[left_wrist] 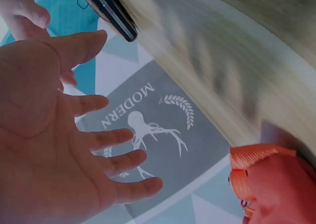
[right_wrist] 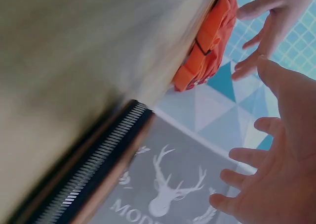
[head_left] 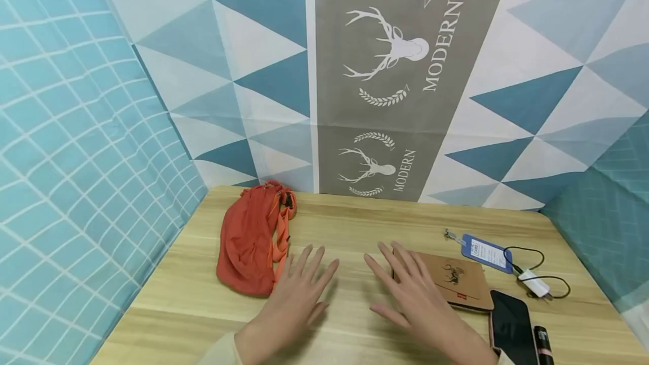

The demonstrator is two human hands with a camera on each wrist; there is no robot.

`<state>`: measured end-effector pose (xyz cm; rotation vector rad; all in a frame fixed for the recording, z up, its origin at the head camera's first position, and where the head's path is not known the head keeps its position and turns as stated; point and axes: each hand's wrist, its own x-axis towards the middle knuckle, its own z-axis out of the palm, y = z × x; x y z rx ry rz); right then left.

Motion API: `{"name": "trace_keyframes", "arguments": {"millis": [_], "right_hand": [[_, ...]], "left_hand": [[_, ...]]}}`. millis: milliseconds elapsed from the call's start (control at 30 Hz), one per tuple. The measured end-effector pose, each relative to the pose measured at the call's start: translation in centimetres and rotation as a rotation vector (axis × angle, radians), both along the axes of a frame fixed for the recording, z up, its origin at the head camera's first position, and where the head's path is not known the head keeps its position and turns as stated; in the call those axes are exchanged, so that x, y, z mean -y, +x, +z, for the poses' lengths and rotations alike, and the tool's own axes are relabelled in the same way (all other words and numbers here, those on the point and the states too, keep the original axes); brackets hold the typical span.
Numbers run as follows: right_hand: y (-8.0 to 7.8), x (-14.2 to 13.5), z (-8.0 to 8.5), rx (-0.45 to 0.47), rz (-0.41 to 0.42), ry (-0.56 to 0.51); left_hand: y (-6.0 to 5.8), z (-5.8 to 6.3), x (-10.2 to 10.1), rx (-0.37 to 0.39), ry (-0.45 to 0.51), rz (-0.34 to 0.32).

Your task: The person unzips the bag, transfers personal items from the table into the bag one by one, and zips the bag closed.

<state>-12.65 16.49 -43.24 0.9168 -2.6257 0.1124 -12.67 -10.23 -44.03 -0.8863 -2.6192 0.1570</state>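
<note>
Palm down over the wooden table, my left hand (head_left: 291,306) has its fingers spread and holds nothing. Just to its left lies a red fabric bag (head_left: 245,246) with an orange strap (head_left: 280,241). My right hand (head_left: 418,300), also spread and holding nothing, hovers beside a brown zip-up wallet (head_left: 469,283) printed with a dark animal figure, covering part of its left side. In the right wrist view the wallet's zipper (right_wrist: 94,167) runs along its edge, apart from the fingers. The left wrist view shows the bare palm (left_wrist: 64,140) and the bag (left_wrist: 281,184) at lower right.
Right of the wallet lie a blue card holder (head_left: 487,253) with a clip, a white charger (head_left: 534,283) with black cable, a dark-screened phone (head_left: 512,325) and a small black tube (head_left: 543,345). A patterned cloth (head_left: 375,128) hangs behind the wooden table (head_left: 345,230).
</note>
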Motion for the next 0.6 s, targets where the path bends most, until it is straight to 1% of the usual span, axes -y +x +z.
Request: {"name": "trace_keyframes", "arguments": {"millis": [100,200,300,433,600], "right_hand": [[-0.6,1.1,0.8,0.012,0.032,-0.016],[-1.5,2.1,1.3,0.012,0.074,0.007],[-2.5,3.2,1.5,-0.001,0.111,0.023],[-4.3,4.8,1.5,-0.002,0.15,0.047],[-7.0,7.3,1.4,0.035,0.201,0.072]], "left_hand": [[0.2,0.1,0.6,-0.002,0.013,0.011],[0.2,0.1,1.1,0.037,0.024,0.037],[0.3,0.3,1.5,0.065,0.03,0.061],[0.3,0.5,2.0,0.08,0.04,0.076],[0.3,0.2,3.0,0.127,0.052,0.134]]}}
